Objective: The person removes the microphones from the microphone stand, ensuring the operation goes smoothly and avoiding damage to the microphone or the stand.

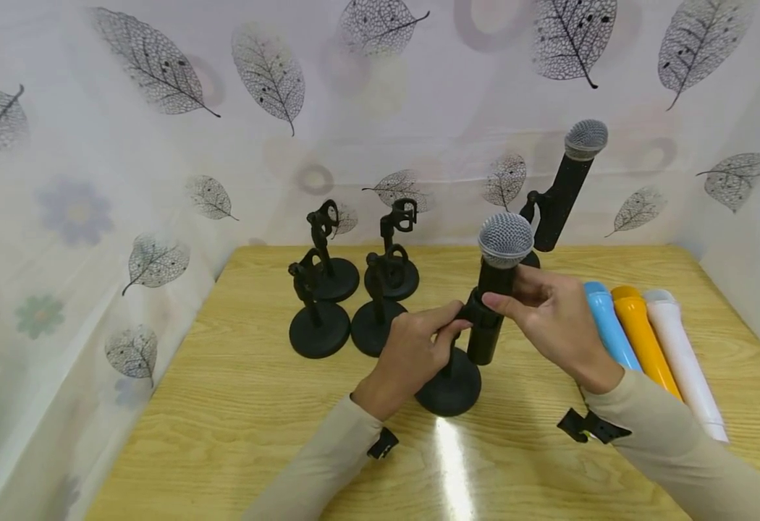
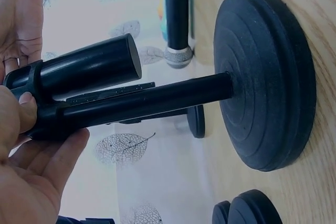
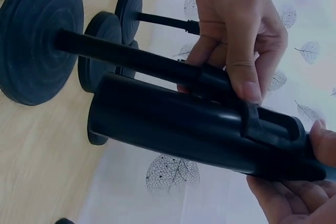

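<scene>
In the head view, a black microphone (image 1: 505, 240) with a silver mesh head sits tilted in the clip (image 1: 480, 312) of a desk stand, its round base (image 1: 448, 391) on the table. My left hand (image 1: 409, 356) pinches the clip's joint at the top of the stand's pole. My right hand (image 1: 559, 329) grips the microphone's body just below the mesh head, thumb by the clip. In the right wrist view the clip's ring surrounds the microphone's handle (image 3: 157, 121), whose lower end juts out beside the pole (image 3: 126, 56).
Several bare black stands (image 1: 319, 329) are grouped at the left. Behind, another microphone (image 1: 565, 184) leans in its stand. Blue, orange (image 1: 643, 340) and white microphones lie at the right. Another black microphone (image 2: 177, 14) lies on the table in the left wrist view. A patterned cloth hangs behind.
</scene>
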Action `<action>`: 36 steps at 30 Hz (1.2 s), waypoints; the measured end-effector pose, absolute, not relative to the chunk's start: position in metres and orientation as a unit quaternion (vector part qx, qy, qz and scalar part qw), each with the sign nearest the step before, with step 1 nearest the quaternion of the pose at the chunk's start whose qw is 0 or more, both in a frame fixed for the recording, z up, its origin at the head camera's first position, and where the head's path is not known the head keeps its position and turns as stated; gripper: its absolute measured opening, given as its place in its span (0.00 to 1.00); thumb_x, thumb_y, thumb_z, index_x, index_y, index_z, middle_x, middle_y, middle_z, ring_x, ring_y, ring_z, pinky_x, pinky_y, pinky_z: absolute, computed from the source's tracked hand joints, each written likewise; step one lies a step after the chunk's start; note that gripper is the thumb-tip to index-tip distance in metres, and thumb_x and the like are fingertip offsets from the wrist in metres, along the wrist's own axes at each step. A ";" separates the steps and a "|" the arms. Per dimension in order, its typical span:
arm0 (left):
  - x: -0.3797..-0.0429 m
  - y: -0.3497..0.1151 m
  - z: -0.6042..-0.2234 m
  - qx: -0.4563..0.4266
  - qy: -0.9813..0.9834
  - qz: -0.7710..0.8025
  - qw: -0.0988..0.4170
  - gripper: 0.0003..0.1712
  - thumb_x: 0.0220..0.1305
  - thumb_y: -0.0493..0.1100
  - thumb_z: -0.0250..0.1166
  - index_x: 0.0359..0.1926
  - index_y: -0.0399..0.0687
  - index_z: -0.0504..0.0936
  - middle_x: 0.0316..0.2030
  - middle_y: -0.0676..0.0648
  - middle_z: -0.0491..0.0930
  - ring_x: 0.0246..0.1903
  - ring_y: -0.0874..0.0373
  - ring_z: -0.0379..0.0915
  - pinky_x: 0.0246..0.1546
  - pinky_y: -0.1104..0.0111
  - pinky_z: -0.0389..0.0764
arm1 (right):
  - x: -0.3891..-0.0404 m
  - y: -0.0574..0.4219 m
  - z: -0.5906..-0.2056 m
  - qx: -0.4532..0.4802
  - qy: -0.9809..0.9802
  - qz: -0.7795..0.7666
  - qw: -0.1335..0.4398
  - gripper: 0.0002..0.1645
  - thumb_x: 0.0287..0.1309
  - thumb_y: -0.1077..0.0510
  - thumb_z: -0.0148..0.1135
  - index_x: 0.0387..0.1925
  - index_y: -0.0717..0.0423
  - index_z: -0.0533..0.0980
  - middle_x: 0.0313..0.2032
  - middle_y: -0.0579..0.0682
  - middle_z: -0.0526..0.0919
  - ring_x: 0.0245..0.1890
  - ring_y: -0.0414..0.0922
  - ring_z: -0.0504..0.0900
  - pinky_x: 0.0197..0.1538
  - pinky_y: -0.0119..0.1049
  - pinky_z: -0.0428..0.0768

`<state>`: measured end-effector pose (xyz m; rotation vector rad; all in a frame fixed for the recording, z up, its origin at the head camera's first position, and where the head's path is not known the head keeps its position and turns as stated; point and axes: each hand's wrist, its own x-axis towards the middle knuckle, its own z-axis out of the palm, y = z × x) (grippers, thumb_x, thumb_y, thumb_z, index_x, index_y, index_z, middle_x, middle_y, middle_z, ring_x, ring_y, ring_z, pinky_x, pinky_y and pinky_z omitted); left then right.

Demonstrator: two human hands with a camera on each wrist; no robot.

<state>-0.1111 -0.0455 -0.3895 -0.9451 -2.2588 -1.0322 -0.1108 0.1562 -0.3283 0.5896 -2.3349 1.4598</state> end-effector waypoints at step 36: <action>-0.111 -0.045 -0.388 -0.345 -0.829 -0.370 0.238 0.05 0.72 0.40 0.63 0.39 0.44 0.78 0.19 0.54 0.69 0.16 0.67 0.59 0.21 0.81 0.60 | -0.114 0.157 -0.310 0.202 -0.809 0.524 0.173 0.21 0.55 0.69 0.74 0.52 0.65 0.84 0.39 0.61 0.89 0.35 0.30 0.87 0.40 0.22 0.81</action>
